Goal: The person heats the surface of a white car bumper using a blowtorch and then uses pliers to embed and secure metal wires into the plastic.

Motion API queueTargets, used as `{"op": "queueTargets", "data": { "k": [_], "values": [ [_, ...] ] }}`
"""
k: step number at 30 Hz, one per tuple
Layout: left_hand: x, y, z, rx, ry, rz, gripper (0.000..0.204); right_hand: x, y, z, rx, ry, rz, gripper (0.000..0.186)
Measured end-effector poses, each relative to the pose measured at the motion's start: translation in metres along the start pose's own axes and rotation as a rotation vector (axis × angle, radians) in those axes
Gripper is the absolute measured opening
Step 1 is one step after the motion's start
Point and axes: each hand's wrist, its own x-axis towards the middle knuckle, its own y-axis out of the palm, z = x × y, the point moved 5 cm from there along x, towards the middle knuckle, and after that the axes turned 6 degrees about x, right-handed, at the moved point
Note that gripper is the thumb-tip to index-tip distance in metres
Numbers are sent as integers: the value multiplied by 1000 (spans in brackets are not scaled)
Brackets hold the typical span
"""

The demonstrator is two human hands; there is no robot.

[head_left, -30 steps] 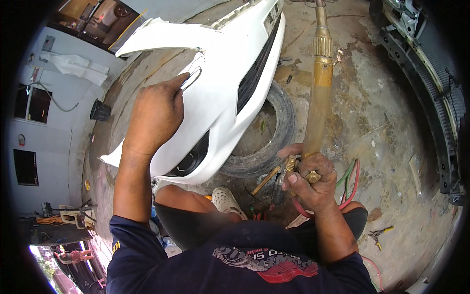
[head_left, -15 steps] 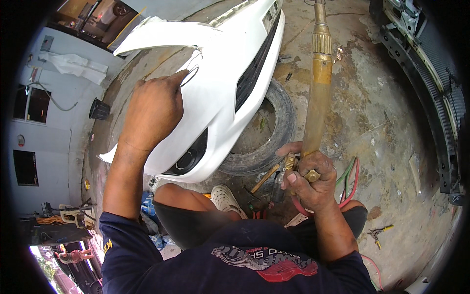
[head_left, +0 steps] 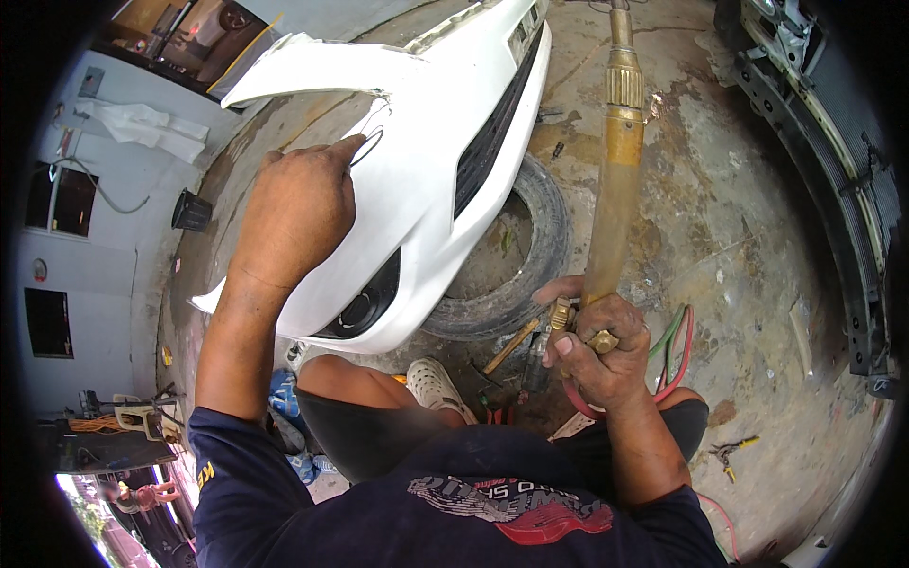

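Note:
A white car bumper [head_left: 407,180] lies in front of me, with a dark grille opening [head_left: 492,142] along its right side. Over its left part, my left hand [head_left: 295,208] is closed, the thumb and finger pinching a thin bent wire [head_left: 372,144]. The wire runs to a damaged edge of the bumper; my hand hides the rest of it. My right hand [head_left: 611,350] is wrapped round the valve end of a brass gas torch [head_left: 614,218], whose body points up and away from me. Red and green hoses [head_left: 677,355] hang beside that hand.
The bumper rests partly over a worn tyre [head_left: 549,218] on the stained concrete floor. Near my shoe [head_left: 440,388] lies a wooden-handled hammer [head_left: 511,346]. Yellow-handled pliers [head_left: 729,456] lie at the right, and a car's front frame [head_left: 824,161] stands at the far right.

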Motion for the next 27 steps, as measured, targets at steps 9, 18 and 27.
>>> {"op": "queueTargets", "data": {
  "k": [9,18,27],
  "values": [
    [2,0,0,16,6,10,42,2,1,0,17,-49,19,18],
    [1,1,0,40,-22,26,42,3,2,1,-2,-37,-18,18],
    [2,-2,-1,23,-21,36,44,3,0,2,9,-23,-16,18]
  ]
}}
